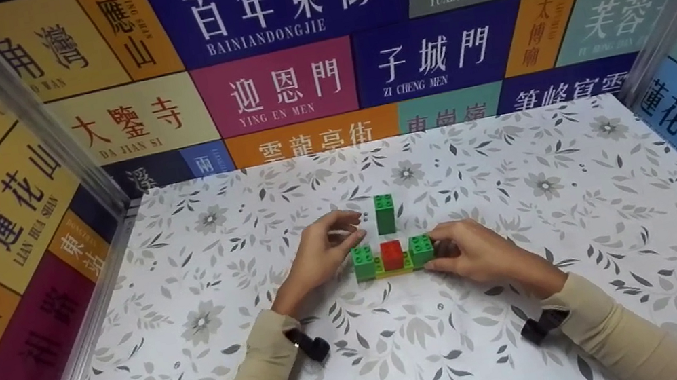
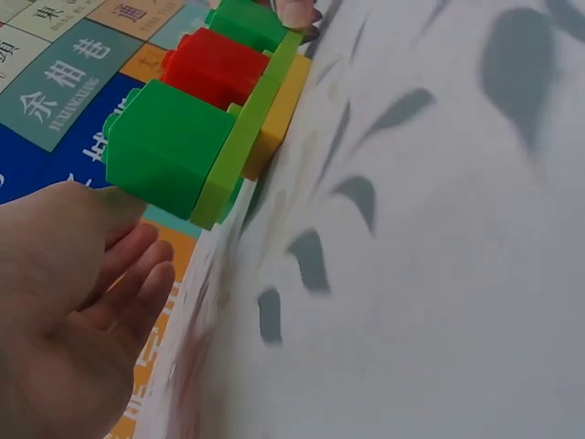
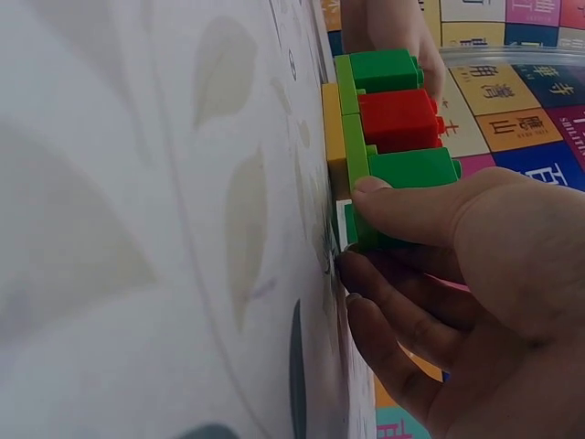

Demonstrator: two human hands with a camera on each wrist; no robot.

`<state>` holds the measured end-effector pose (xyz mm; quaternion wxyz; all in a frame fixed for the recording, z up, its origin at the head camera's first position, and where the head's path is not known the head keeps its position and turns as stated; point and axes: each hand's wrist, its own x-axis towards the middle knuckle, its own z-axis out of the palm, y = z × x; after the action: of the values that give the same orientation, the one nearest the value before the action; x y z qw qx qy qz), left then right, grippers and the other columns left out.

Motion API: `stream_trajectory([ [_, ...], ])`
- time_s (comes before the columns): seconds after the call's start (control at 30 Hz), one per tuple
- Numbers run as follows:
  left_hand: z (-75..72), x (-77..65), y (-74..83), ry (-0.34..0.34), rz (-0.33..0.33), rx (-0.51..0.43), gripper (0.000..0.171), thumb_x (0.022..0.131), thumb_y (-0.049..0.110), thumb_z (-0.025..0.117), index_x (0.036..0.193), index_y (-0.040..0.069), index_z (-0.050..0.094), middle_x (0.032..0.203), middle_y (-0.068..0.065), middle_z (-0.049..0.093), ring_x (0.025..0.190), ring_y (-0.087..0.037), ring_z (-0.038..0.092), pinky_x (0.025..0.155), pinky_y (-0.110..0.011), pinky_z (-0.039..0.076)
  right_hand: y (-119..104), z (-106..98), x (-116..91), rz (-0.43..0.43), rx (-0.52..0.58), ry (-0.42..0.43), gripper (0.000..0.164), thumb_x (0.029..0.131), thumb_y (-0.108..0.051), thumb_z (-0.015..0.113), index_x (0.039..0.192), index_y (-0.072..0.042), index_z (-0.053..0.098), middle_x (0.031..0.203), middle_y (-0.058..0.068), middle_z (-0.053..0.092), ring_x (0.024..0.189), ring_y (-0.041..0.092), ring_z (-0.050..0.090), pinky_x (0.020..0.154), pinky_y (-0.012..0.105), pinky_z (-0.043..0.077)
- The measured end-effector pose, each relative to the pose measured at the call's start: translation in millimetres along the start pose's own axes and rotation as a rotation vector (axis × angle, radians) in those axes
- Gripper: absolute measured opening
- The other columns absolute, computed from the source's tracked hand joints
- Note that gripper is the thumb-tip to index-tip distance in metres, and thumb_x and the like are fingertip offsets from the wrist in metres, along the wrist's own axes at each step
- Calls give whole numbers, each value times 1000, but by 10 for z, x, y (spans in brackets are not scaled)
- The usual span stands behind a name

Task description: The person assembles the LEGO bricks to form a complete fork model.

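A toy-brick assembly (image 1: 394, 270) stands in front of me on the table. It has a yellow brick (image 2: 280, 119) under a row of lime pieces (image 2: 239, 151). On top sit a left green brick (image 1: 364, 264), a red brick (image 1: 392, 254) and a right green brick (image 1: 421, 250). My right hand (image 1: 469, 250) pinches the right end, with its thumb (image 3: 402, 206) against the lime piece and green brick. My left hand (image 1: 321, 248) is at the left green brick, fingers loosely bent; its thumb tip is partly hidden behind that brick in the left wrist view.
A separate tall green brick stack (image 1: 385, 215) stands upright just beyond the assembly. A flower-patterned cloth (image 1: 218, 375) covers the table. Panels with printed signs (image 1: 286, 85) rise at the back and both sides, with clear strips (image 1: 74, 358) along the side edges.
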<state>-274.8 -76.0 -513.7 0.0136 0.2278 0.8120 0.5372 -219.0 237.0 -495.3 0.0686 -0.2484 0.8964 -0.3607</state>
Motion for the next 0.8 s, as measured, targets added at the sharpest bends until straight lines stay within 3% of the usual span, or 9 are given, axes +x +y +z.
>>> stream_trajectory([
  [0.23,98,187,33,33,41,-41,45,99,22,81,140,4,69,135,-17,74,122,-31,74,105,-42,61,-11,-6,-5,11,-3,-9,29,93,-22,87,119,-31,80,104,-12,76,90,14,70,85,32,58],
  [0.4,152,275,22,21,30,-71,49,98,21,83,143,8,68,139,-13,73,126,-32,72,107,-42,60,1,-6,-6,-29,-23,5,22,93,-21,87,114,-26,80,101,-9,75,88,14,70,80,30,58],
  [0.6,187,310,-9,-5,5,-98,50,98,19,83,145,14,68,141,-7,73,129,-33,71,109,-41,59,11,-7,-3,-48,-12,7,18,94,-21,87,110,-24,80,98,-8,75,85,14,70,77,27,57],
  [0.8,197,298,-13,-2,-20,-81,42,99,21,82,139,19,72,136,-1,76,124,-23,73,107,-37,60,15,-2,4,-35,14,-2,18,93,-20,87,110,-25,81,98,-6,76,85,14,71,76,27,58],
])
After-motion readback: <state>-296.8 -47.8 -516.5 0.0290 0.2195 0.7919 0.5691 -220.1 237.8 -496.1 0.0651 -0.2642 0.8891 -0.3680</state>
